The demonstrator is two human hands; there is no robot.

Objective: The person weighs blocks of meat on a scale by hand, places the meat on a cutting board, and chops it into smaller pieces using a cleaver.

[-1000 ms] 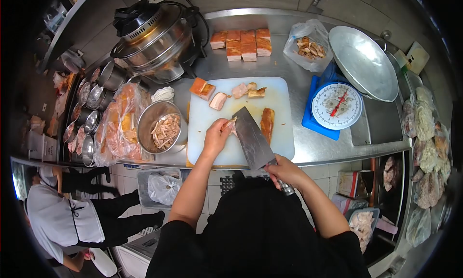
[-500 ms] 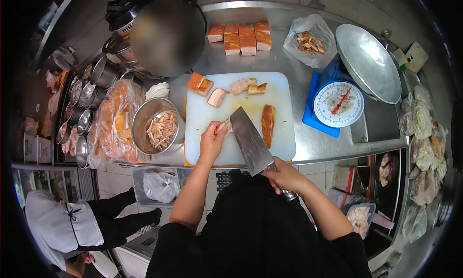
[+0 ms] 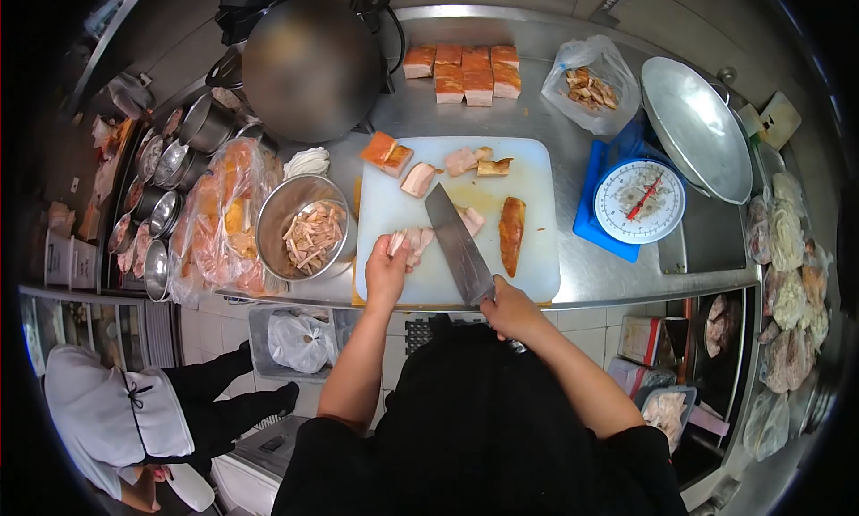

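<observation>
My right hand point(image 3: 513, 308) is wrapped round the handle of a cleaver point(image 3: 458, 245), its broad blade lying over the white cutting board point(image 3: 376, 214). At the board's left side, my left hand point(image 3: 386, 270) has its fingers closed on pale pork slices point(image 3: 413, 245), some of which lie loose beside the fingertips. A small pork piece point(image 3: 471, 219) shows just right of the blade. Farther back on the board are a browned chunk of pork point(image 3: 386, 153), a cut pork block point(image 3: 418, 180) and trimmed bits point(image 3: 461, 162). A long browned strip point(image 3: 512, 236) lies at the right.
A steel pot point(image 3: 271, 239) of pork strips stands left of the board, beside a plastic bag of meat point(image 3: 215, 216). Pork blocks point(image 3: 463, 73) sit behind. Rightward are a bag of browned scraps point(image 3: 591, 88) and a blue scale point(image 3: 586, 228). Another person point(image 3: 116, 404) is at lower left.
My left hand has moved apart from the blade, leftward and down relative to the board, and several pork slices now show between them. The cleaver has a more upright slant.
</observation>
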